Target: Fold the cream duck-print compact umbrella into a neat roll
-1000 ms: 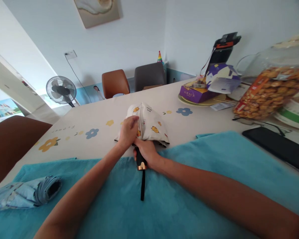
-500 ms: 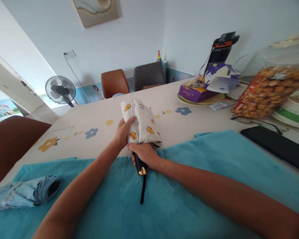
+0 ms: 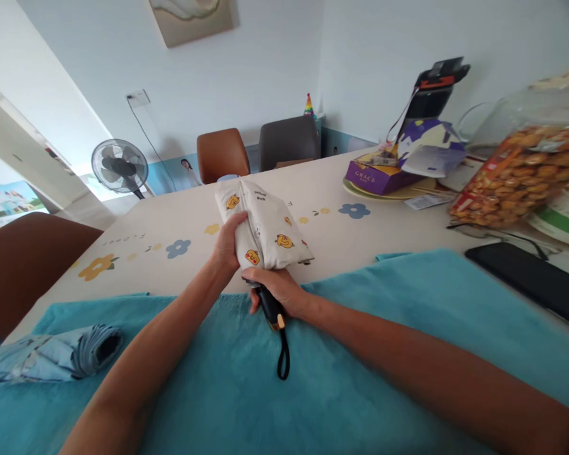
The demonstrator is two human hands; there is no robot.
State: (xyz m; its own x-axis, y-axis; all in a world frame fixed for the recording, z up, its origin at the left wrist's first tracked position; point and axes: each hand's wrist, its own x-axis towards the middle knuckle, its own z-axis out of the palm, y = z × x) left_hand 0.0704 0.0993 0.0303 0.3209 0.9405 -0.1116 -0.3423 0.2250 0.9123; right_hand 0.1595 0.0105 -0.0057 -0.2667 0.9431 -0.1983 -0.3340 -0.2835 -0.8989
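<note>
A folding umbrella (image 3: pixel 277 230) with a white canopy printed with yellow ducks is held over the table, its black handle and looped wrist strap pointing toward me. My left hand (image 3: pixel 228 243) is closed around the left side of the folded canopy, thumb on top. Around the lower canopy edge and the top of the handle, my right hand (image 3: pixel 277 291) is wrapped; some of its fingers are hidden underneath. A rolled light-blue cloth bundle (image 3: pixel 52 355) lies at the left on the teal cloth (image 3: pixel 208 392).
On the right stand a purple box (image 3: pixel 374 175) on a plate, a black-lidded bottle (image 3: pixel 429 95) and a big jar of snacks (image 3: pixel 521 170). A black phone (image 3: pixel 526 278) and glasses (image 3: pixel 502 234) lie nearer. Chairs and a fan (image 3: pixel 119 165) are beyond the table.
The umbrella has tilted, its top leaning further left and its handle end swinging right. The canopy looks wider and looser, and the strap now hangs as an open loop. Both hands keep their hold.
</note>
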